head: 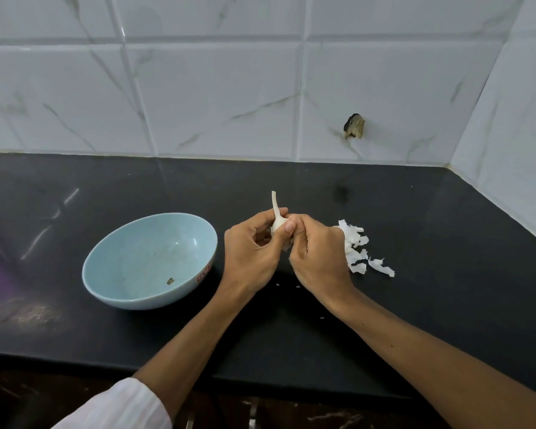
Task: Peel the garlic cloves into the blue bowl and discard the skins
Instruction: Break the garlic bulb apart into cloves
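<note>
Two bare hands meet over the middle of a black countertop [430,243], both curled around one garlic bulb [277,223]. The left hand [251,252] cups it from the left, thumb pressed across its front. The right hand [317,258] closes on it from the right, fingers bent in and pinching at the papery covering (the exact fingertip contact is hidden behind the knuckles). The bulb stands roughly upright. Its long axis runs from the palms up to a thin pale stem [274,201], which pokes out above the fingers and leans toward the back edge of the countertop. No separate clove can be made out.

The blue bowl [155,239] sits on the countertop to the left of the hands, just beside the left hand and apart from the right. A freed clove would likely travel leftward, and the left hand is the nearer one. The bowl holds no cloves, only a small dark speck [170,281] low on its inner wall. A heap of torn white skins [358,252] lies on the opposite side, just beside the right hand and toward the right end of the countertop. They are not yet thrown away.
</note>
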Available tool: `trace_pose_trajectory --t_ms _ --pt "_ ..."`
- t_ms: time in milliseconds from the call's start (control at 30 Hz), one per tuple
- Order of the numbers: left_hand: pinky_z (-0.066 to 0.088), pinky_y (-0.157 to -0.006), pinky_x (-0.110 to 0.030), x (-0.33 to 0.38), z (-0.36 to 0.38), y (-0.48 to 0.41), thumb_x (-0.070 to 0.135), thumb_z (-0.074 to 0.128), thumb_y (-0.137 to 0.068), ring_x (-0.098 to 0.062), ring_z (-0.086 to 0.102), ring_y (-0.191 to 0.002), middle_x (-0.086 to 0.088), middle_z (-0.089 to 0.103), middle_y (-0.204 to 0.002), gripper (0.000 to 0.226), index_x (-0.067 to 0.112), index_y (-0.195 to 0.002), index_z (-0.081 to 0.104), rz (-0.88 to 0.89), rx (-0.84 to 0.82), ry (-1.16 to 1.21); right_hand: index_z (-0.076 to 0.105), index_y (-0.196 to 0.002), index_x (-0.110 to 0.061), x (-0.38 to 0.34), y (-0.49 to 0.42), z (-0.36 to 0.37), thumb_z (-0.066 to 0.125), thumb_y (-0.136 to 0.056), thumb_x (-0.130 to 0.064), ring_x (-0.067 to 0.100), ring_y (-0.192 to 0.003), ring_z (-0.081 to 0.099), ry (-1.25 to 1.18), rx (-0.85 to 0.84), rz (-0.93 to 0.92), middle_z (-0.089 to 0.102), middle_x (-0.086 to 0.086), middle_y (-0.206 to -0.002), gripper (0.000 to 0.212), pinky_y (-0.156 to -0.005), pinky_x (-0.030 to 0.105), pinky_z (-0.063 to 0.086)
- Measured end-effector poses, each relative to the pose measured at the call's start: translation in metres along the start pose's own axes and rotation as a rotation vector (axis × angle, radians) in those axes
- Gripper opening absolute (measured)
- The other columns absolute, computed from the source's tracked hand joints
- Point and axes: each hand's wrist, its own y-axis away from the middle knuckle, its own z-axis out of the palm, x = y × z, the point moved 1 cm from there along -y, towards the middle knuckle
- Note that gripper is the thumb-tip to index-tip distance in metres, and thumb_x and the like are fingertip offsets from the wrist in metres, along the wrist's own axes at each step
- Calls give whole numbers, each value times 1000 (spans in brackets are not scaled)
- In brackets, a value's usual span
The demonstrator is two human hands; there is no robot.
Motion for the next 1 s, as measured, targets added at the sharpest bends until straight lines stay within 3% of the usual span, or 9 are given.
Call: trace_pose_trajectory --t_ms 233,333,433,533,600,667,733,867,1000 --pt "61 -82 -30 0 2 0 23 71 -96 -4 73 -89 8 77 -96 27 11 -120 73 98 2 -191 70 -81 -5 -4 -2 4 26 -87 -35 27 -52 57 138 67 17 64 7 -59 54 -52 36 41" --pt "60 -81 -26 1 3 0 22 72 -95 -2 73 -87 11 75 -94 28 10 -121 73 125 8 -227 69 -77 -5 -3 -3 2 31 -85 -28 27 -51 55 153 75 34 64 7 -58 45 -53 33 36" --pt "60 -79 -22 3 4 1 22 74 -94 -4 73 -86 13 74 -94 32 12 -124 71 147 10 -233 71 -79 -6 -4 0 0 40 -88 -16 21 -54 60 85 67 107 67 2 -60 34 -55 38 45" --pt "59 -72 -20 8 6 2 22 71 -96 -7 72 -81 12 72 -91 28 24 -124 67 215 36 -208 78 -97 -12 -6 0 -4 47 -102 -11 10 -63 65 -48 80 130 72 -7 -71 31 -58 25 49" --pt "52 -72 -11 9 7 1 25 67 -98 0 67 -84 7 69 -95 26 19 -123 69 256 113 -253 77 -104 -14 -11 -2 -5 49 -105 -13 8 -64 66 -116 49 106 73 -10 -75 28 -58 23 50" --pt "44 -72 -5 8 8 0 35 57 -99 5 60 -86 1 64 -96 37 10 -122 70 258 163 -349 76 -100 -12 -13 -1 -4 50 -106 -14 7 -59 64 -129 29 45 69 -11 -68 27 -54 18 46" --pt "41 -71 -8 6 10 -1 43 43 -99 -2 57 -84 2 63 -90 47 9 -116 70 220 107 -421 71 -85 -9 -11 0 -3 51 -106 -13 6 -51 56 -102 26 14 57 -17 -56 29 -52 11 36" --pt "43 -64 -27 -2 10 -3 29 41 -104 -16 52 -72 6 55 -76 35 11 -76 51 140 -55 -411 61 -75 -12 -3 1 2 44 -104 -23 7 -45 44 26 -4 8 46 -17 -53 35 -52 22 35" --pt "42 -60 -17 -3 6 -4 28 47 -103 -15 55 -75 2 61 -80 31 4 -87 57 70 -141 -364 61 -80 -3 2 5 7 47 -99 -24 27 -53 54 144 -17 -3 61 11 -61 32 -53 38 42"
